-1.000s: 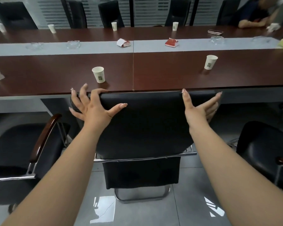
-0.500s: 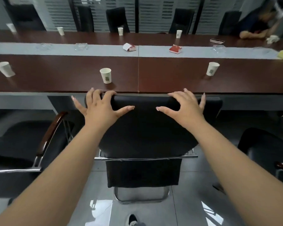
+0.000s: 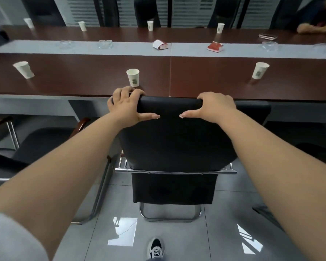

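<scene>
A black leather chair (image 3: 175,140) with a chrome frame stands with its back towards me, pushed up to the long dark-brown conference table (image 3: 83,81). My left hand (image 3: 125,105) grips the top left of the backrest, fingers curled over the edge and thumb lying along the back. On the top right, my right hand (image 3: 215,106) grips the backrest the same way, thumb pointing inward. Both sets of fingertips are hidden behind the backrest's top edge.
Paper cups stand on the table: one (image 3: 133,77) just beyond my left hand, another (image 3: 260,70) at right, a tilted one (image 3: 24,69) at left. Black armchairs (image 3: 36,147) flank the chair on both sides. My shoe (image 3: 155,248) is on the grey tiled floor. A person's arm (image 3: 314,27) rests far right.
Both hands went from spread and open on the backrest to curled over its top edge. My right hand moved inward from the right corner.
</scene>
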`<control>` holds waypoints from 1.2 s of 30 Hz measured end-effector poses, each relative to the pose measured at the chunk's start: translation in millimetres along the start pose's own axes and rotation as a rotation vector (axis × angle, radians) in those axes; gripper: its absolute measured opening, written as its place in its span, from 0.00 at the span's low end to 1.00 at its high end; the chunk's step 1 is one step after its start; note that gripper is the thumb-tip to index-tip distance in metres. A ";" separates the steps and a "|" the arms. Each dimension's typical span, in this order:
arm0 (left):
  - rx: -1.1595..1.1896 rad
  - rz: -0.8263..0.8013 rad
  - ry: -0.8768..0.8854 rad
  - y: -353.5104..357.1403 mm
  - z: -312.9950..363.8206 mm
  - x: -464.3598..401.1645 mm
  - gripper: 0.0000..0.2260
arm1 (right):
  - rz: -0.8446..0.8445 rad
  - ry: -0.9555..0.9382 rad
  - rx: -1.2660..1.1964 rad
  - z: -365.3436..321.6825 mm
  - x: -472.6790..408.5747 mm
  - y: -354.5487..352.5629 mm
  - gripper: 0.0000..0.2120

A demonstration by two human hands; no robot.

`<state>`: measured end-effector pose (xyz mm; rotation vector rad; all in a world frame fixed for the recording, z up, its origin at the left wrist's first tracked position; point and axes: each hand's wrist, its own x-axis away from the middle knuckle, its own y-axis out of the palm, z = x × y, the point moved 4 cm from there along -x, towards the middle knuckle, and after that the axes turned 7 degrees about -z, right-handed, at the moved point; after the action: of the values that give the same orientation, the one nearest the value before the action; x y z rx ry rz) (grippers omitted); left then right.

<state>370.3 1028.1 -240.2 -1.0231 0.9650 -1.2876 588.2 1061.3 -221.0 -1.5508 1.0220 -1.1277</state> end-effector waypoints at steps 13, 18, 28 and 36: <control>-0.040 0.049 -0.024 -6.6 -11.0 -5.9 0.34 | -0.021 -0.066 0.020 -7.4 -7.3 -1.4 0.38; -0.078 0.085 -0.060 -5.6 -8.0 12.9 0.35 | -0.048 -0.116 0.051 -11.1 9.0 2.6 0.41; -0.009 0.235 0.028 1.9 -13.5 50.1 0.31 | 0.057 -0.089 0.078 -14.0 38.7 19.3 0.40; 0.083 0.112 0.017 1.7 -22.7 46.5 0.31 | 0.071 -0.053 0.061 -20.0 33.4 17.0 0.40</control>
<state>351.5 980.6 -247.9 -0.8832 0.9602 -1.2354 574.9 1021.6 -228.2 -1.4769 0.9906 -1.0543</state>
